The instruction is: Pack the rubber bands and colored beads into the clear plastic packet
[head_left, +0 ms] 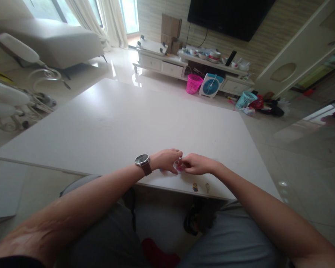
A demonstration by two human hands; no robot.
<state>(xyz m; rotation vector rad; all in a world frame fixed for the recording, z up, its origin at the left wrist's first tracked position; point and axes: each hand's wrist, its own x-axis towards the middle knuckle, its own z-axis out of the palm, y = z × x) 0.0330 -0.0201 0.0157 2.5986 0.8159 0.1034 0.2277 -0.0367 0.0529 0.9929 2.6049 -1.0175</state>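
Observation:
My left hand (167, 159), wearing a wristwatch (142, 160), curls its thumb and fingers around a small clear-and-pink plastic piece (179, 166). It is too small to name more exactly. From the other side, my right hand (200, 164) reaches in with fingers curled and pinched at the same piece. What lies between its fingertips is hidden. A little blue-and-red item (162, 170) peeks out below my left hand. Near the table's front edge lie a flat yellow-and-blue cartoon figure (195, 187) and a small pale metallic item (207, 187), perhaps a key.
Both hands are over a large white table (156, 115) near its front edge. Beyond it stand a pink basket (194, 83), a blue box fan (211, 85) and a low cabinet (171, 69) loaded with dishes. White chairs (9, 91) crowd the left side.

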